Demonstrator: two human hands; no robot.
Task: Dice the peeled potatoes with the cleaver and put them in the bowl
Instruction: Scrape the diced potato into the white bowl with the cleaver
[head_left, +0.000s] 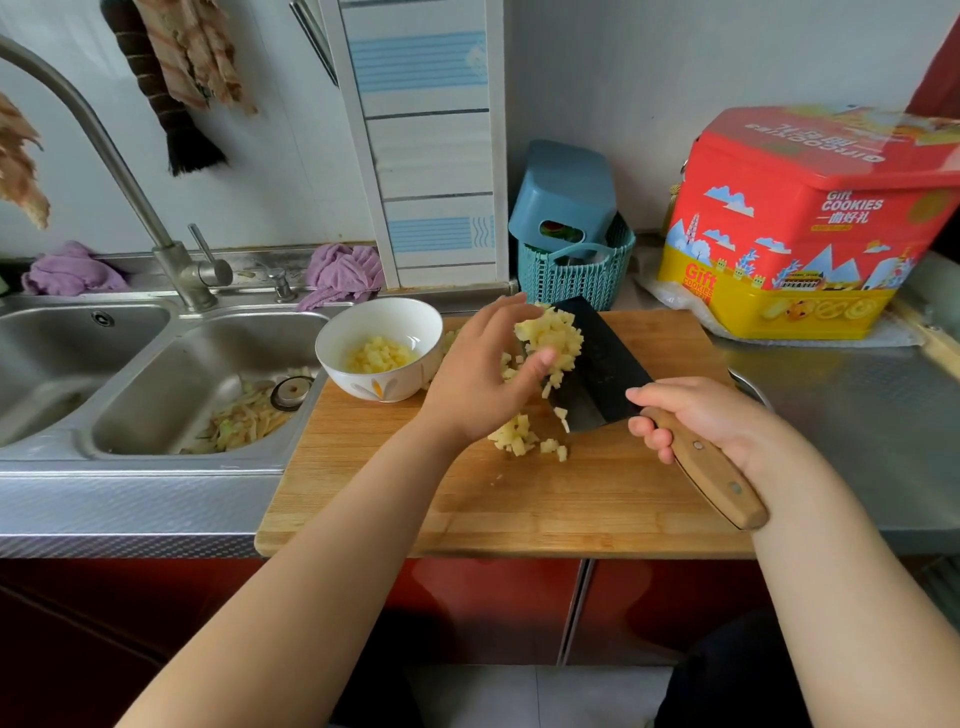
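Observation:
My right hand (696, 415) grips the wooden handle of the cleaver (597, 364), whose dark blade is lifted above the wooden cutting board (597, 499). A heap of diced potato (553, 335) lies on the blade, and my left hand (483, 374) presses against that heap with straight fingers. More potato cubes (524, 439) lie loose on the board below the blade. The white bowl (337, 364) stands at the board's far left corner, just left of my left hand, with some potato dice inside.
A double steel sink (156, 374) with potato peelings lies to the left, its tap (171, 260) behind. A teal basket (571, 280) and a red and yellow cookie tin (789, 234) stand behind the board. Steel counter runs to the right.

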